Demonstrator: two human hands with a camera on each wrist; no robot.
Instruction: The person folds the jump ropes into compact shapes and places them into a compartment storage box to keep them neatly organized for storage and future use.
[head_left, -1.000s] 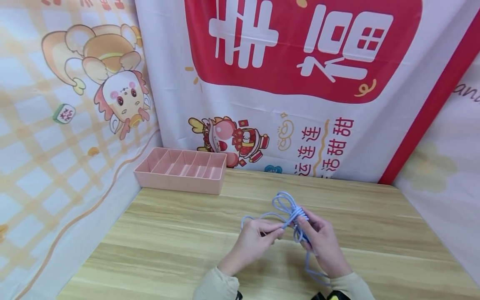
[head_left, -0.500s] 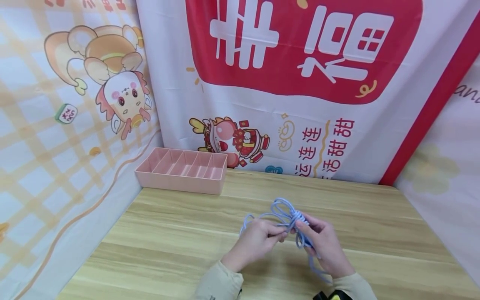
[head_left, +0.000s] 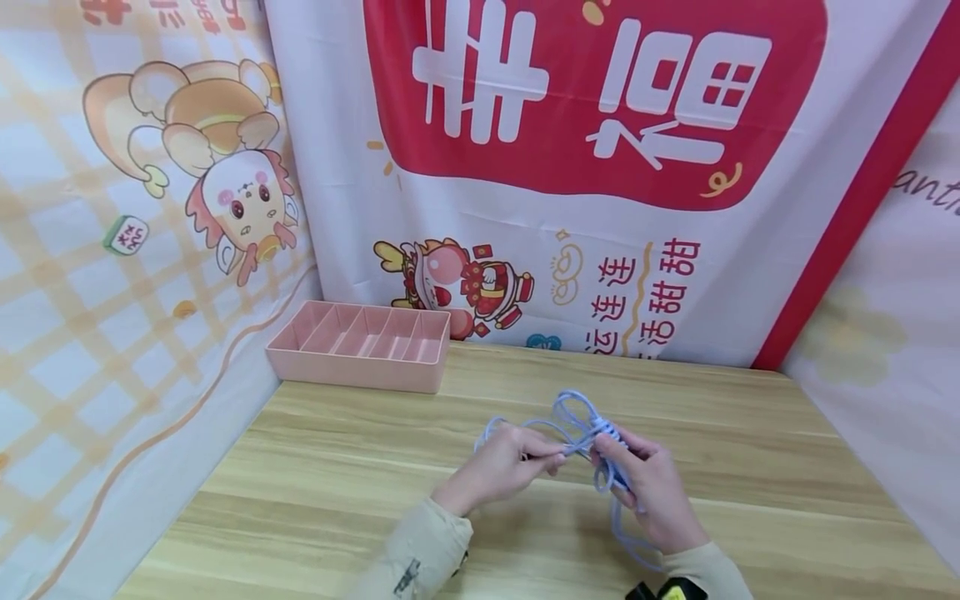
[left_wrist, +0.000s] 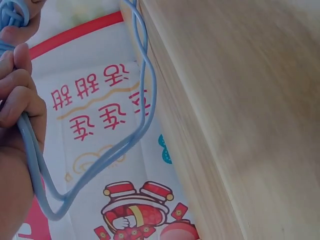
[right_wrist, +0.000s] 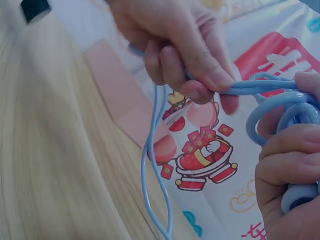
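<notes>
A light blue cord [head_left: 604, 431], wound into a bundle with loops standing out at its top, is held above the table. My right hand [head_left: 654, 492] grips the wound part, with the thumb across the front. Just left of it, my left hand [head_left: 506, 465] pinches strands leading out of the bundle between thumb and fingers. In the right wrist view, those strands [right_wrist: 260, 87] run straight between the two hands. Behind the left hand, a doubled length of cord [left_wrist: 150, 75] droops in a long loop. Another length hangs below the right hand. The fingers partly cover the bundle's lower part.
A pink tray [head_left: 352, 371] divided into several compartments stands at the back left of the wooden table [head_left: 322, 467]. Printed cloth hangings [head_left: 480, 200] close off the back and both sides.
My left hand came in closer to the bundle, then drew back slightly left with the strands. The right hand keeps its grip on the bundle. The head view has tilted slightly.
</notes>
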